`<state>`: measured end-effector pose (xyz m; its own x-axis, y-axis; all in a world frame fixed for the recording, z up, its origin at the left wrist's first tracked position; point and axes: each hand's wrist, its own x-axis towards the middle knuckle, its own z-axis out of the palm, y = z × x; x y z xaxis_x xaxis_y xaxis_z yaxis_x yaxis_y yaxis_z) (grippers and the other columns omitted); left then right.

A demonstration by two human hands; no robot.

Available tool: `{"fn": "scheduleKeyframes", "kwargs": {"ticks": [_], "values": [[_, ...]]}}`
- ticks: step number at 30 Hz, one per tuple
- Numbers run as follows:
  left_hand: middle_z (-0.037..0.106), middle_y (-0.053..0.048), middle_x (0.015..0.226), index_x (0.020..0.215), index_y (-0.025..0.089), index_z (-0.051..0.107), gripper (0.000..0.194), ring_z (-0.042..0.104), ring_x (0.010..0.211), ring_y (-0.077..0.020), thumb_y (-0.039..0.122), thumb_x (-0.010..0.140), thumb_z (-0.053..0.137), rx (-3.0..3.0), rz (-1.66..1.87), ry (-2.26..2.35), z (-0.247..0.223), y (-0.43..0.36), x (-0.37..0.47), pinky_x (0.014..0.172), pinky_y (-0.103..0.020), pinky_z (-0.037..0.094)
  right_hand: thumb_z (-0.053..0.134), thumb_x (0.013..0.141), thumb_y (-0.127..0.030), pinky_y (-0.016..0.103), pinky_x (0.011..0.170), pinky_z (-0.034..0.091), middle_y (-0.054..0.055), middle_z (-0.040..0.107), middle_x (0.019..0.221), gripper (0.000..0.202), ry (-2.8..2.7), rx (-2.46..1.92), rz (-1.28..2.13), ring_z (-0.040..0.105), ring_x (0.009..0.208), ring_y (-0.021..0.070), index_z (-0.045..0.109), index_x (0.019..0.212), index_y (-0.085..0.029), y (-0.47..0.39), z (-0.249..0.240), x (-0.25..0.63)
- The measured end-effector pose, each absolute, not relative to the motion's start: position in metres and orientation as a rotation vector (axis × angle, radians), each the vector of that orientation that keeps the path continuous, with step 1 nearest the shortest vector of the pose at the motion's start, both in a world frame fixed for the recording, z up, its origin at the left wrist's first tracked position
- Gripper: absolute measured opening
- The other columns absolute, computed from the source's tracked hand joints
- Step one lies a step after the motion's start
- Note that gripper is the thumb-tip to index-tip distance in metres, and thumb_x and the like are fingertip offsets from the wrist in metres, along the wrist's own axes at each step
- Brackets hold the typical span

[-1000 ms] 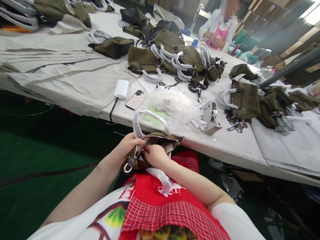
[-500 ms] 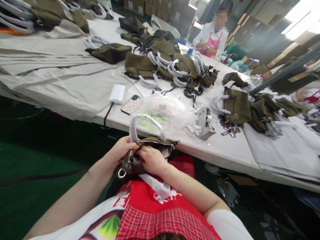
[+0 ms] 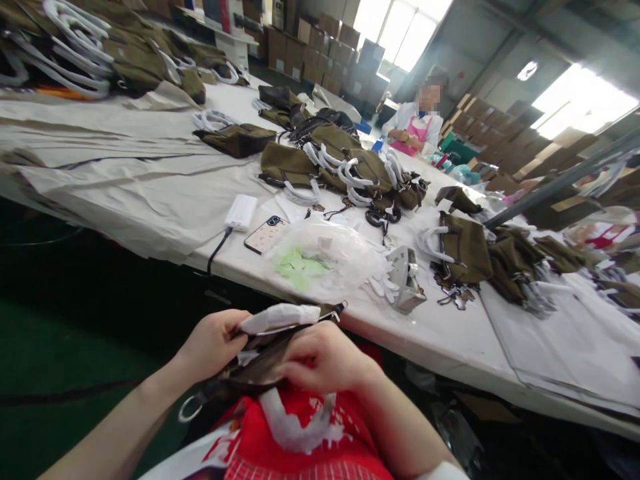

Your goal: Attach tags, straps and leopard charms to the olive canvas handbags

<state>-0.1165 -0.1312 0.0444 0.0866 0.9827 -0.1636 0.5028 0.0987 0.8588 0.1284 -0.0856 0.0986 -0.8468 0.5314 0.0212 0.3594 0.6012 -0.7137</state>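
Observation:
An olive-brown handbag (image 3: 263,363) is held at my lap, its zipped mouth spread and the dark inside showing. My left hand (image 3: 213,343) pinches the bag's far rim at its left end, beside a white-wrapped handle (image 3: 283,319). Over the near rim, my right hand (image 3: 325,360) is curled with thumb and fingers together on the bag's edge. The other wrapped handle (image 3: 297,427) hangs down against my red apron. A metal ring (image 3: 190,408) sticks out at the bag's left end.
On the table (image 3: 165,207) lie a white power bank (image 3: 241,212) with a cable, a phone (image 3: 265,235), a clear plastic bag (image 3: 335,257) and a grey metal holder (image 3: 406,280). Several olive handbags (image 3: 290,163) are heaped behind. A co-worker in a pink apron (image 3: 413,137) stands at the far side.
The handbag's mouth has opened wider and tipped toward me. The near handle has dropped onto my apron. My left hand has moved left and down, my right hand to the near rim.

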Motion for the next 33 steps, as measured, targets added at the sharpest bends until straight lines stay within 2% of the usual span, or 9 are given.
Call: {"fn": "scheduleKeyframes", "kwargs": {"ticks": [2,3,6,9,14,17,26,33], "values": [[0.070,-0.002,0.082,0.082,0.019,0.070,0.020,0.065,0.079,-0.0197,0.026,0.075,0.052,1.520,0.726,1.520,0.046,-0.135,-0.118,0.069,-0.024,0.047,0.046,0.100,-0.037,0.023,0.071,0.045,0.001,0.066,0.074,0.037,-2.338,-0.956,0.902,0.060,0.070,0.0130,0.068,0.077,-0.018,-0.056,0.111,0.134],[0.070,-0.002,0.082,0.082,0.019,0.069,0.020,0.065,0.078,-0.0194,0.026,0.075,0.052,1.522,0.722,1.515,0.047,-0.136,-0.118,0.070,-0.024,0.047,0.045,0.100,-0.035,0.024,0.071,0.044,0.002,0.065,0.074,0.036,-2.219,-1.109,0.766,0.059,0.070,0.0130,0.067,0.077,-0.017,-0.037,0.111,0.134],[0.068,-0.002,0.080,0.079,0.019,0.068,0.019,0.063,0.077,-0.0181,0.023,0.074,0.051,1.551,0.714,1.492,0.050,-0.136,-0.113,0.070,-0.024,0.046,0.057,0.093,-0.026,0.024,0.075,0.045,0.002,0.069,0.090,0.016,-2.216,-1.414,0.539,0.061,0.074,0.0135,0.070,0.091,-0.017,0.022,0.093,0.116],[0.068,-0.001,0.078,0.078,0.019,0.068,0.020,0.063,0.076,-0.0172,0.022,0.073,0.050,1.560,0.727,1.464,0.050,-0.136,-0.108,0.069,-0.024,0.044,0.058,0.091,-0.021,0.025,0.082,0.046,0.003,0.070,0.101,0.016,-2.490,-1.578,0.425,0.063,0.091,0.0169,0.073,0.097,-0.021,0.058,0.062,0.089],[0.066,0.000,0.074,0.076,0.018,0.067,0.018,0.061,0.072,-0.0164,0.023,0.073,0.050,1.515,0.780,1.467,0.049,-0.135,-0.106,0.066,-0.024,0.042,0.061,0.090,-0.030,0.030,0.080,0.049,0.012,0.069,0.102,0.022,-2.649,-1.649,0.312,0.065,0.093,0.0243,0.075,0.097,-0.015,0.061,0.026,0.059],[0.065,0.000,0.072,0.074,0.018,0.067,0.019,0.060,0.070,-0.0158,0.020,0.070,0.048,1.522,0.775,1.480,0.052,-0.134,-0.106,0.064,-0.024,0.041,0.058,0.092,-0.031,0.031,0.079,0.049,0.015,0.068,0.102,0.026,-2.685,-1.679,0.262,0.065,0.092,0.0252,0.075,0.098,-0.012,0.055,0.019,0.055],[0.065,0.002,0.071,0.074,0.018,0.067,0.019,0.058,0.069,-0.0153,0.020,0.068,0.049,1.477,0.789,1.467,0.049,-0.131,-0.108,0.064,-0.024,0.040,0.051,0.094,-0.027,0.028,0.081,0.048,0.011,0.069,0.103,0.027,-2.789,-1.602,0.279,0.065,0.094,0.0215,0.076,0.097,-0.017,0.061,0.021,0.061],[0.064,0.002,0.069,0.073,0.017,0.067,0.019,0.058,0.068,-0.0150,0.022,0.066,0.050,1.425,0.822,1.437,0.048,-0.132,-0.108,0.063,-0.022,0.040,0.044,0.097,-0.020,0.030,0.081,0.049,0.014,0.068,0.101,0.030,-2.707,-1.644,0.263,0.065,0.091,0.0235,0.073,0.094,-0.013,0.066,0.018,0.059]]}}
